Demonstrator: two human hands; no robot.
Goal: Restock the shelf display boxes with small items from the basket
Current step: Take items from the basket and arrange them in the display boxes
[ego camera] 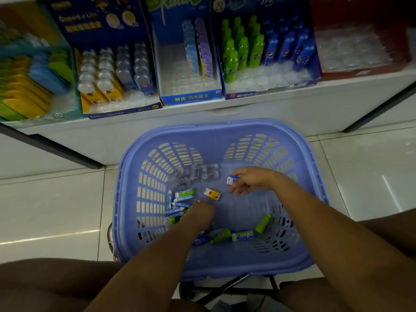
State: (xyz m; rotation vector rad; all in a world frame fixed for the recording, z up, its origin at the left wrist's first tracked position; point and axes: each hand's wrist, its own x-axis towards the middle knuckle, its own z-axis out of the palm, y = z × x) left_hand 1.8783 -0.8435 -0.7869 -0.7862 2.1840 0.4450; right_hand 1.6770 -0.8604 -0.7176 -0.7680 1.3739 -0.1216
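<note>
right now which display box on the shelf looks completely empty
The red display box at the far right: only its bare clear tray shows, while the teal box, navy box, light blue box and bottle box all hold items.

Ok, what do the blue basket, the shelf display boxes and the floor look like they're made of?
Basket: moulded plastic, matt, judging by its slotted walls and rounded rim. Display boxes: likely printed cardboard, slightly glossy, with thin folded edges. Floor: probably glazed tile, given grout lines and bright reflections.

The basket [216, 136] sits on the floor [56, 199] before the shelf [247, 113].
</note>
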